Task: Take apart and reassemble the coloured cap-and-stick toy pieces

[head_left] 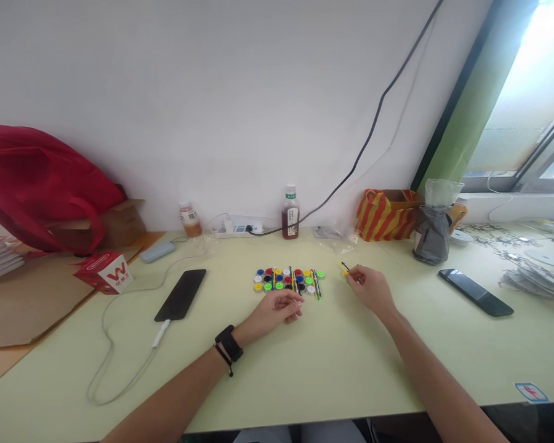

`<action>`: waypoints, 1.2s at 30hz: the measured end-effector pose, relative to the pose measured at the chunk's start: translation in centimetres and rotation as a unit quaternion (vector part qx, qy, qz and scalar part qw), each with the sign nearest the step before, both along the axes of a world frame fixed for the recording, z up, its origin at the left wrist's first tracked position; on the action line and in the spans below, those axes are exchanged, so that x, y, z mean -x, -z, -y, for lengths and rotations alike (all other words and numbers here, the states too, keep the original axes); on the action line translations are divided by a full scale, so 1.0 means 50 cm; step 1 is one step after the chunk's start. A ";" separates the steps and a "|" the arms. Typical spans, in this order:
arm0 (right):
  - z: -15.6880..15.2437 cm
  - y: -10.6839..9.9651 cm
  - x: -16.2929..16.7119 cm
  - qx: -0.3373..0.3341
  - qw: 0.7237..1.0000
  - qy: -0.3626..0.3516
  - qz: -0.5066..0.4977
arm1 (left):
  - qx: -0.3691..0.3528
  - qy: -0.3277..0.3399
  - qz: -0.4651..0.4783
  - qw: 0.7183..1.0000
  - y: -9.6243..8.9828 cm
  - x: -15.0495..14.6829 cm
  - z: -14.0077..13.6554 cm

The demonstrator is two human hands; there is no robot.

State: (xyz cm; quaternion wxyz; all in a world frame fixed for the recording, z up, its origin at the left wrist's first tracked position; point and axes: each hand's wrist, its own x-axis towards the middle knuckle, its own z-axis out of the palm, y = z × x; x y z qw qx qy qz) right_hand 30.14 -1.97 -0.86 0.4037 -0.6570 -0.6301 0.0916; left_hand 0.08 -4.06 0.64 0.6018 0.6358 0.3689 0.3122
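A cluster of small coloured round caps (277, 280) lies in rows on the pale green table (305, 363), with several thin coloured sticks (314, 284) laid across them. My left hand (277, 309) rests on the table just in front of the cluster, fingers curled, fingertips beside the nearest caps. My right hand (369, 288) sits to the right of the cluster and pinches a small yellow piece with a thin dark stick (344, 268) between thumb and fingers. A black watch is on my left wrist.
A black phone (181, 295) on a white cable lies left of centre; a second phone (475, 292) lies at the right. A brown drink bottle (290, 213), power strip (237, 228), striped bag (388, 214) and grey bag (431, 231) line the wall. A red box (105, 272) and red bag (32, 184) are at the left.
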 end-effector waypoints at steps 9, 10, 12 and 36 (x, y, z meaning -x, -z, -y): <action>-0.003 0.021 -0.040 0.089 0.983 0.092 0.135 | -0.003 0.008 0.001 1.000 0.001 0.001 0.002; -0.005 0.022 -0.041 0.084 0.982 0.091 0.143 | -0.002 0.009 0.001 1.000 0.003 0.001 0.002; -0.009 0.025 -0.042 0.056 0.983 0.075 0.155 | 0.000 0.011 0.000 1.000 0.005 0.002 0.001; -0.003 0.027 0.021 -0.026 0.994 -0.099 0.025 | 0.014 0.022 -0.005 1.000 -0.003 0.001 0.004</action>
